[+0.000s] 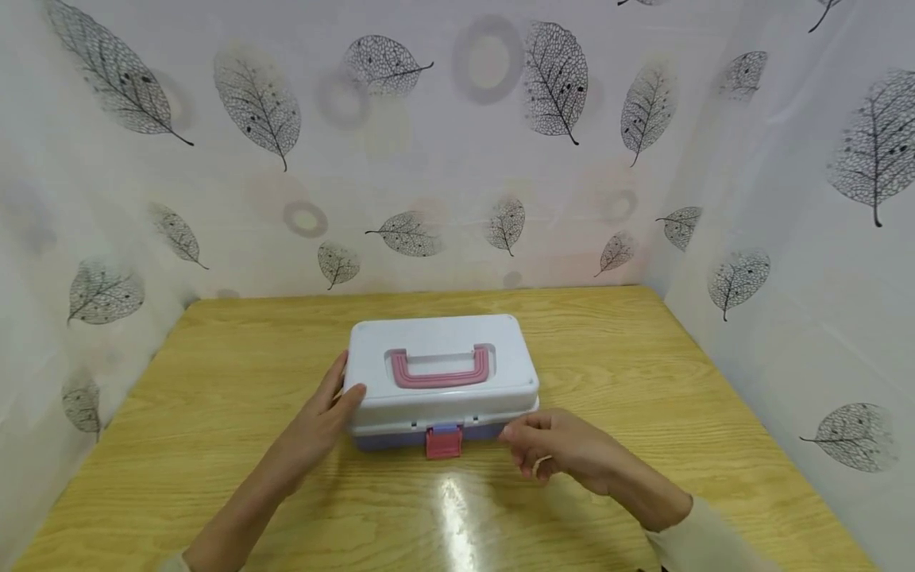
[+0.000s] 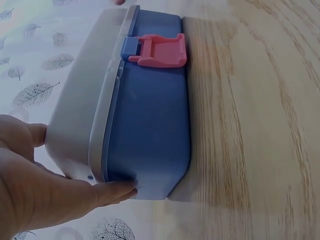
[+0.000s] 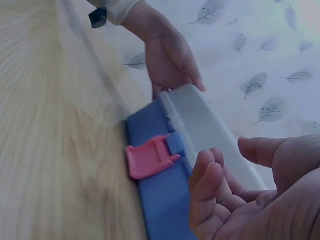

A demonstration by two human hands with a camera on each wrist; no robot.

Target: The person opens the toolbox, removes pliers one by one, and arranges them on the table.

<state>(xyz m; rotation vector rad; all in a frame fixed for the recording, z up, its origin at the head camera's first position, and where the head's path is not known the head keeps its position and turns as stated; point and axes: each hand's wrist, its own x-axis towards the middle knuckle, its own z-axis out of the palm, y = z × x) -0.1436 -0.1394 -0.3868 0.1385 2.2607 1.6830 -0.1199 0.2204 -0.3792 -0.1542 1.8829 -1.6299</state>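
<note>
A plastic toolbox (image 1: 443, 397) sits on the table, with a white lid (image 1: 372, 349) over a blue-purple base (image 2: 150, 115). Its pink carry handle (image 1: 441, 380) lies flat in the lid's recess. At the front, the pink latch (image 1: 444, 444) sticks outward from the blue catch (image 3: 175, 143), while the lid is down. My left hand (image 1: 314, 437) grips the box's left end, thumb on the lid and fingers at the end wall below the rim. Near the front right corner, my right hand (image 1: 572, 453) hovers with loosely curled fingers and holds nothing.
The wood-grain table (image 1: 608, 342) surrounds the box. Pale cloth walls (image 1: 443, 159) printed with leaves stand behind it and along both sides. Light glares off the tabletop in front of the latch.
</note>
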